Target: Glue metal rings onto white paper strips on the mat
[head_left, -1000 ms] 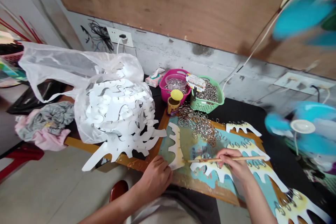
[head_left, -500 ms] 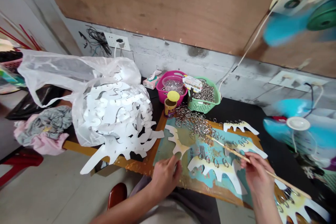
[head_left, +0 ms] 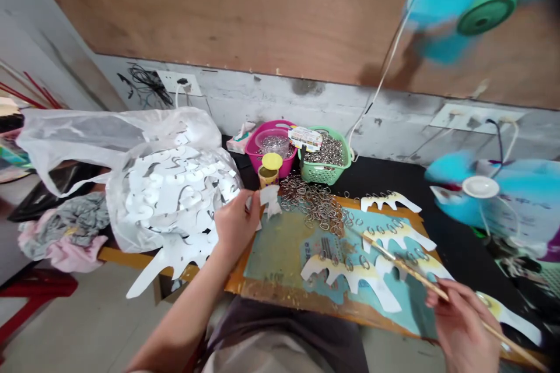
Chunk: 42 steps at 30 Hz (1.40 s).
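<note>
Head cam: we're looking forward and down at a plywood-edged bench, both our hands in shot.

Left hand [head_left: 236, 227]: closed in a pinch on a small white paper scrap [head_left: 270, 198], lower middle of the frame, held up just above the board.

Right hand [head_left: 461, 326]: bottom right, fingers curled round a thin wooden stick [head_left: 396, 265], whose tip points up-left over the board.

Board: a paint-stained board [head_left: 271, 274] sits lower middle, with white-and-yellow scalloped cutouts [head_left: 350, 277] lying on it and metal rings [head_left: 312, 204] heaped at its top edge.

Upper middle: a pink basket [head_left: 262, 148] and a green basket [head_left: 326, 172], both holding rings, with a yellow-lidded can [head_left: 268, 172] just in front.

Left of frame: a white plastic bag [head_left: 87, 134] stuffed with paper cutouts.

Right of frame: a blurry blue fan [head_left: 476, 186].
</note>
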Each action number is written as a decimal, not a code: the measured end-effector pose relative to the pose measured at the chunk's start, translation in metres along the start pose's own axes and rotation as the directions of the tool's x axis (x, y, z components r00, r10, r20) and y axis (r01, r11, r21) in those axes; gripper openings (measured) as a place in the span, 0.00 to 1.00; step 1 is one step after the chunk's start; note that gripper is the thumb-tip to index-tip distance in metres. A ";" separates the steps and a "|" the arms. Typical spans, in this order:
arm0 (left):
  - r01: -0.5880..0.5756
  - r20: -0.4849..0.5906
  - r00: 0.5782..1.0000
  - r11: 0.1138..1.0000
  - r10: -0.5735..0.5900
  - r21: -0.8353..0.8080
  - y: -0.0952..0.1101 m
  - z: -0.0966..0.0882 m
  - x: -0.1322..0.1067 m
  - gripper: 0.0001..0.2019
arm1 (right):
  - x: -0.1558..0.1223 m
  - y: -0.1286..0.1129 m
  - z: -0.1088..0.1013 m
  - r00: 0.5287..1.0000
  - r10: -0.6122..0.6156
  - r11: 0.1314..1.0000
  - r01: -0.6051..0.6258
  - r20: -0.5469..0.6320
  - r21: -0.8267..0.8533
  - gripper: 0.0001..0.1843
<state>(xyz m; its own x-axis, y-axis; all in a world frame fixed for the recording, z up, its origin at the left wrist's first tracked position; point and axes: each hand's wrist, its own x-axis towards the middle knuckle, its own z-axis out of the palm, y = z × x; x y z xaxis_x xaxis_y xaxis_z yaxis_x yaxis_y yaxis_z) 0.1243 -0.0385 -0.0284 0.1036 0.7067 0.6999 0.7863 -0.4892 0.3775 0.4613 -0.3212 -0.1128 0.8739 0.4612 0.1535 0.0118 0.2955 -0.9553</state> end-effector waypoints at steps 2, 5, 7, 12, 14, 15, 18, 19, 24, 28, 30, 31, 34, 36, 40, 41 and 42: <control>-0.005 -0.078 0.997 0.999 0.008 0.044 -0.004 -0.003 0.020 0.15 | -0.001 0.004 -0.001 1.000 0.011 1.000 -0.011 0.008 0.029 0.10; -0.022 -0.230 0.972 0.996 0.043 0.090 -0.007 -0.006 0.037 0.14 | -0.002 0.007 0.001 1.000 0.009 0.998 -0.010 0.015 0.065 0.11; -0.065 -0.300 0.948 0.989 0.103 0.134 -0.006 -0.004 0.035 0.12 | -0.003 0.007 0.002 1.000 -0.013 0.997 0.014 -0.003 0.076 0.11; -0.330 -0.144 0.924 0.930 0.354 0.165 0.017 0.016 -0.014 0.13 | -0.006 -0.002 0.001 0.999 -0.037 0.996 0.039 -0.030 0.075 0.10; -0.423 -0.005 0.905 0.902 0.425 0.085 0.029 0.029 -0.042 0.14 | -0.008 -0.005 -0.002 0.998 -0.042 0.996 0.045 -0.040 0.075 0.10; -0.449 0.055 0.893 0.892 0.447 0.056 0.035 0.036 -0.054 0.15 | -0.008 -0.005 -0.003 0.998 -0.044 0.996 0.048 -0.046 0.075 0.10; -0.499 0.227 0.846 0.866 0.483 0.018 0.045 0.056 -0.083 0.14 | -0.009 -0.005 -0.006 0.997 -0.041 0.996 0.046 -0.065 0.076 0.10; -0.514 0.272 0.827 0.858 0.492 0.011 0.046 0.061 -0.089 0.14 | -0.010 -0.004 -0.007 0.997 -0.037 0.996 0.043 -0.071 0.077 0.10; -0.619 0.394 0.702 0.782 0.593 -0.075 0.049 0.074 -0.101 0.08 | -0.011 -0.002 -0.007 0.996 -0.024 0.996 0.032 -0.091 0.085 0.12; -0.662 0.500 0.596 0.737 0.628 -0.136 0.056 0.073 -0.100 0.03 | -0.011 0.000 -0.003 0.996 -0.001 0.996 0.009 -0.090 0.094 0.12; -0.665 0.537 0.569 0.732 0.623 -0.146 0.060 0.074 -0.099 0.03 | -0.011 0.001 -0.001 0.996 0.008 0.995 0.000 -0.087 0.097 0.12; -0.666 0.543 0.562 0.731 0.624 -0.149 0.062 0.074 -0.098 0.03 | -0.011 0.001 0.001 0.996 0.012 0.995 -0.004 -0.088 0.096 0.12; -0.668 0.536 0.559 0.726 0.633 -0.162 0.066 0.076 -0.096 0.04 | -0.010 0.001 0.005 0.995 0.024 0.996 -0.015 -0.093 0.093 0.12; -0.654 0.527 0.568 0.736 0.632 -0.177 0.068 0.076 -0.097 0.05 | -0.010 0.001 0.008 0.995 0.021 0.996 -0.012 -0.095 0.093 0.12; -0.547 0.540 0.592 0.790 0.598 -0.275 0.064 0.071 -0.096 0.18 | -0.010 0.000 0.008 0.996 0.002 0.995 0.007 -0.090 0.098 0.11; -0.501 0.554 0.614 0.820 0.562 -0.277 0.061 0.071 -0.092 0.19 | -0.010 0.000 0.008 0.996 -0.002 0.995 0.011 -0.089 0.100 0.11; -0.443 0.575 0.647 0.861 0.500 -0.251 0.056 0.071 -0.086 0.18 | -0.010 0.000 0.007 0.996 -0.005 0.995 0.014 -0.089 0.100 0.11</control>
<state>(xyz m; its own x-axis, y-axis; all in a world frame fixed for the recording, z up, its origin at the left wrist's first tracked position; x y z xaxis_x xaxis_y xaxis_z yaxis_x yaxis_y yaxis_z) 0.2027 -0.0906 -0.1108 0.8109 0.5065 0.2932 0.4782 -0.8622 0.1669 0.4495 -0.3196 -0.1126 0.9135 0.3837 0.1351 -0.0246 0.3837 -0.9231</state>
